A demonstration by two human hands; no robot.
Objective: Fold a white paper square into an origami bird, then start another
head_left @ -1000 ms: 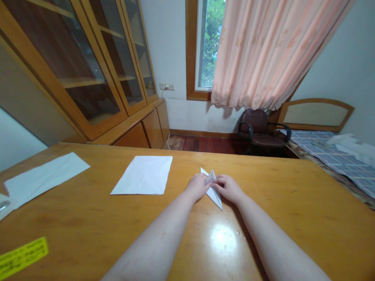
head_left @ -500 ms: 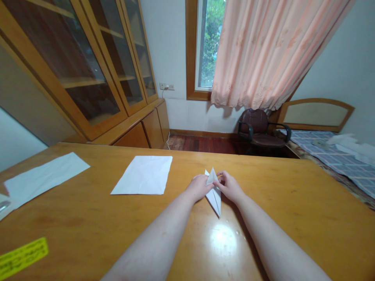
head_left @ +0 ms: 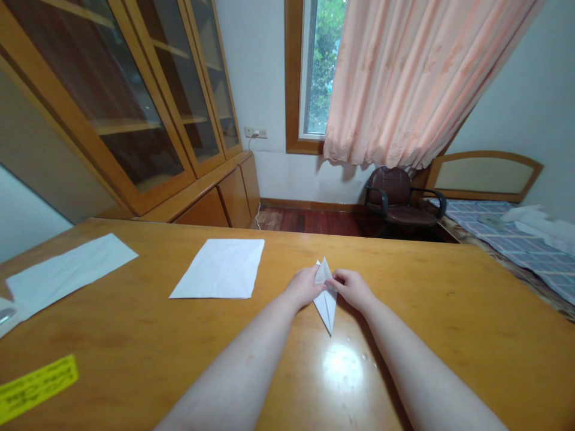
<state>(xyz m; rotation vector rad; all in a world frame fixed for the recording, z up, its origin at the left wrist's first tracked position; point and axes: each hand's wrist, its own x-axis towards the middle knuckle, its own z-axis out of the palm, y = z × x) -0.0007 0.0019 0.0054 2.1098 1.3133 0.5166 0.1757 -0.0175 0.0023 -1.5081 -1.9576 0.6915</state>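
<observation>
A white sheet of paper folded into a narrow, pointed shape (head_left: 326, 308) is between my two hands, low over the wooden table (head_left: 404, 281). One long tip points toward me, and two shorter points stick up at the far end. My left hand (head_left: 304, 286) grips the folded paper from the left, its thumb lying across the upper part. From the right, my right hand (head_left: 353, 287) pinches the paper's edge with thumb and curled fingers. Some fingertips of both hands are hidden behind the paper.
White paper sheets lie on the table: a squarish one (head_left: 220, 269) left of my hands, a long strip (head_left: 74, 272) farther left. A yellow label with dark writing (head_left: 38, 389) is at the lower left. Beyond the table stand a glass-doored cabinet (head_left: 191, 129), an armchair (head_left: 398, 197) and a bed (head_left: 507, 233).
The near tip of the folded paper has swung slightly left. My right hand's fingers have curled in closer to the paper. The flat sheets have stayed put.
</observation>
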